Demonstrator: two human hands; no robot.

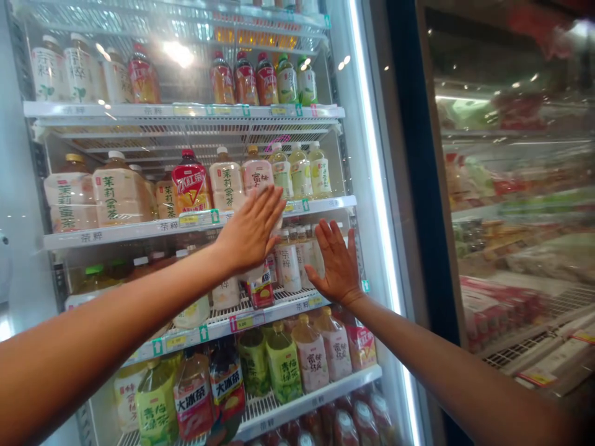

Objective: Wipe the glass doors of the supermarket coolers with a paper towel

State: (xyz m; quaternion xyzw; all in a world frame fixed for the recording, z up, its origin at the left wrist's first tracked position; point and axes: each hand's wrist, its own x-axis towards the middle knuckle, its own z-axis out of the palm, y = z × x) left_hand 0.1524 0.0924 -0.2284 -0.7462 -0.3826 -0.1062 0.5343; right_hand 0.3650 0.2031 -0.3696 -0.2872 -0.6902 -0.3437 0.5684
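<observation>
My left hand [251, 230] is raised flat, fingers stretched out, in front of the middle shelves of an upright drinks fridge. It covers part of a pink-labelled bottle [257, 171] and holds nothing. Lower and to the right, my right hand [338, 263] is also flat with its fingers apart, near a row of white-labelled bottles [288, 266]. Reflections suggest a glass door between the hands and the bottles; whether the palms touch it I cannot tell. A red-labelled tea bottle [190, 183] stands on the shelf left of my left hand.
Several white wire shelves [199, 221] carry bottled drinks, with green-labelled bottles [283, 365] lower down. A bright light strip [372, 155] runs along the fridge's right side. Beyond a dark frame [413, 155], another cabinet holds packaged goods [502, 303], partly blurred.
</observation>
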